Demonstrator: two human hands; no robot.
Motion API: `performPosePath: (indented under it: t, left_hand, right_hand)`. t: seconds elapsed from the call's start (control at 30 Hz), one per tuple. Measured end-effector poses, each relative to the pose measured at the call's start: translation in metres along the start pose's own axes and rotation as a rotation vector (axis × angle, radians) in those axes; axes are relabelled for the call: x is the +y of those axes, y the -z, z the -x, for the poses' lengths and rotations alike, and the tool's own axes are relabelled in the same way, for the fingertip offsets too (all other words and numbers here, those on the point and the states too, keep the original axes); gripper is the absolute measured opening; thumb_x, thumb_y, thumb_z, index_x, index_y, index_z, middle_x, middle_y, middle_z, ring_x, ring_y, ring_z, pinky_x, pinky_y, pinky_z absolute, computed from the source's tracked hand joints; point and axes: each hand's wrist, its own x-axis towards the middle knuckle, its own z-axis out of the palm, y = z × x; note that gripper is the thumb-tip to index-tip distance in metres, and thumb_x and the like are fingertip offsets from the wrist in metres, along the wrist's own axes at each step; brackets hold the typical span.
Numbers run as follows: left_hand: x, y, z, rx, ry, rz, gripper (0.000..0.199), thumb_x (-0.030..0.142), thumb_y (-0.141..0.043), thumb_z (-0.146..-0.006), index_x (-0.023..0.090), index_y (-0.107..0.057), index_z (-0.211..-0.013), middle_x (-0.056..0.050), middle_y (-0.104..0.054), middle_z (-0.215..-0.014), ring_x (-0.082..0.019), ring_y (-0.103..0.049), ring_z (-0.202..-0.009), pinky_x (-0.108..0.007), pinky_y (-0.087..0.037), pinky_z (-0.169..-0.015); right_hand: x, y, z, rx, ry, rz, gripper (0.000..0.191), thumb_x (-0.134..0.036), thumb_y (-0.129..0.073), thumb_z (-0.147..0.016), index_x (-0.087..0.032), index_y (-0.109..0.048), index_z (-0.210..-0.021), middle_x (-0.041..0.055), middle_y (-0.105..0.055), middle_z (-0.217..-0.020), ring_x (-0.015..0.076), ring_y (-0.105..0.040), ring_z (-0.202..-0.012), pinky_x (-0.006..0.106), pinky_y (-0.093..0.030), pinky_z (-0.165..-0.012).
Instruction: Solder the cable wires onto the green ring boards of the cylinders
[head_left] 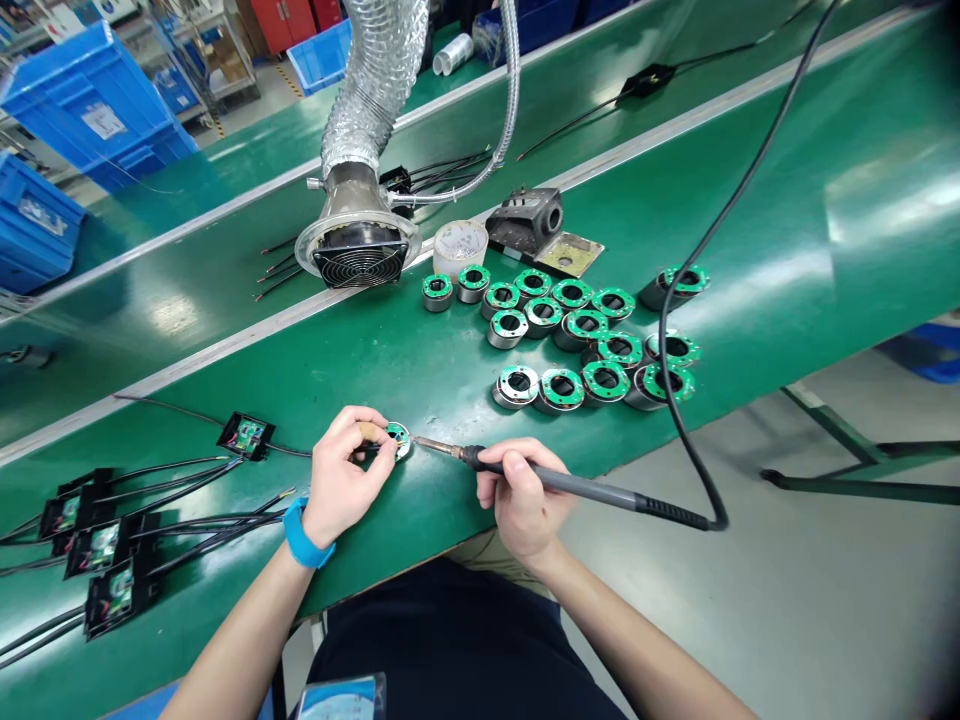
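Observation:
My left hand, with a blue wristband, pinches wires against a ring-shaped green circuit board on the green bench. A black cable runs from under this hand to an open black box with a circuit board. My right hand is closed around a soldering iron like a pen. The iron's tip points left and ends right at the edge of the ring board; whether it touches cannot be made out. Several metal cylinders topped with green ring boards stand to the right, beyond the iron.
A fume extractor nozzle hangs beyond my left hand. Behind the cylinders are a white tape roll and a soldering iron stand. Black boxes with cables lie at left. The iron's cord loops at right.

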Motion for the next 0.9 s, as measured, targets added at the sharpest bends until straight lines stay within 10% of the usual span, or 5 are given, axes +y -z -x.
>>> performPosePath:
  t: [0.9]
  left_hand:
    - [0.002, -0.004, 0.004, 0.069, -0.048, -0.048, 0.012, 0.017, -0.067, -0.091, 0.019, -0.067, -0.080, -0.005, -0.068, -0.094, -0.013, -0.061, -0.073, -0.023, -0.042, -0.056]
  right_hand:
    - [-0.008, 0.001, 0.002, -0.225, 0.250, 0.368, 0.021, -0.019, -0.052, -0.102, -0.024, -0.071, -0.094, -0.0065, -0.064, -0.057, 0.0123, -0.062, -0.045, 0.027, -0.053, -0.054]
